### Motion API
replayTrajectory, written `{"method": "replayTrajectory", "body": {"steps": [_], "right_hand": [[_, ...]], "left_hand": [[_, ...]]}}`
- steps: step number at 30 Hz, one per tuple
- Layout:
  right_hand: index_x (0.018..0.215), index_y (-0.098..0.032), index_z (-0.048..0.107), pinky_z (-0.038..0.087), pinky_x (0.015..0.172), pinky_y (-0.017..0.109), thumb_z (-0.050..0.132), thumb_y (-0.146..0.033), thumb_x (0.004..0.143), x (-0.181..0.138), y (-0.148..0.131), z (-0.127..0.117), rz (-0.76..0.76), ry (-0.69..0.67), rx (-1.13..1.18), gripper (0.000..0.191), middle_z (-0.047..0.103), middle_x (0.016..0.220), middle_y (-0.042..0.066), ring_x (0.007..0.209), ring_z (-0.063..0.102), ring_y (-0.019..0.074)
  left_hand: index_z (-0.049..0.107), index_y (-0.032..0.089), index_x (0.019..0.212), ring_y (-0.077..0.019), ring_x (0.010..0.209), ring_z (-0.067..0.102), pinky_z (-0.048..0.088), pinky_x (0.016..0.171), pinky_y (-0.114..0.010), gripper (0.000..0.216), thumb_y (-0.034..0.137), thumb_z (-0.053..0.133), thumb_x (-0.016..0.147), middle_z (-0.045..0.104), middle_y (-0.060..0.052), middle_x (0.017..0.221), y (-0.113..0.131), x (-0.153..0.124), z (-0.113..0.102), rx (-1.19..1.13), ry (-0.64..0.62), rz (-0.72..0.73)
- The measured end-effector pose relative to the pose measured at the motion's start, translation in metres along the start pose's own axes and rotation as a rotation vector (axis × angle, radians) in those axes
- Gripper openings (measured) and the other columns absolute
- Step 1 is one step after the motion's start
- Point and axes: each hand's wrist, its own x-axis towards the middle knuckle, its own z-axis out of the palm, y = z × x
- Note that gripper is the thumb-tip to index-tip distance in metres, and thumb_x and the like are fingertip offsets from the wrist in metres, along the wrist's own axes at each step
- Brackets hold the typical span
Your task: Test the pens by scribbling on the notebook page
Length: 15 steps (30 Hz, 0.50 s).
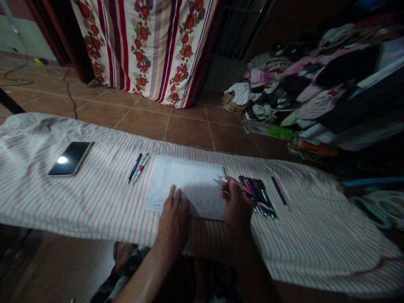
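A spiral-bound notebook (195,172) lies on the striped cloth in front of me, its coil along the right edge and faint marks on the page. My left hand (175,210) rests flat on its lower left part, fingers stretched out. Over the notebook's right edge, my right hand (235,200) is closed around a pen (222,179), whose pale tip points up and left above the paper. Just right of that hand lies a row of several pens (259,193), partly hidden by it. Farther right is a single dark pen (280,192).
Left of the notebook are several pens (138,168), and farther left a phone (71,158) reflecting a light. The striped cloth (104,198) covers the table. Beyond it are a tiled floor (189,126), a flowered curtain (151,50) and a heap of clothes (303,84).
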Motion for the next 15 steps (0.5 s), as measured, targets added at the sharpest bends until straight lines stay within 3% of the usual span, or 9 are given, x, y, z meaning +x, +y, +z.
{"method": "replayTrajectory", "body": {"steps": [9,15], "right_hand": [[0.091,-0.015,0.064,0.044,0.053,0.025,0.053,-0.048,0.078,-0.003,0.004,-0.013,-0.183,-0.031,-0.184,0.038,0.060,0.067,0.002,0.059,0.054,0.0124],[0.088,-0.014,0.065,0.041,0.050,0.024,0.057,-0.048,0.073,-0.006,0.009,-0.023,-0.059,-0.018,-0.119,0.038,0.059,0.063,0.001,0.056,0.052,0.0121]], "left_hand": [[0.055,0.009,0.111,-0.0313,0.131,0.031,0.038,0.100,-0.050,0.036,0.002,0.037,0.080,0.052,-0.018,0.126,-0.003,0.001,-0.004,0.056,-0.161,0.008],[0.053,0.007,0.115,-0.0368,0.129,0.033,0.035,0.099,-0.054,0.036,0.008,0.042,0.081,0.049,-0.021,0.129,-0.003,0.002,-0.002,0.119,-0.195,-0.019]]}}
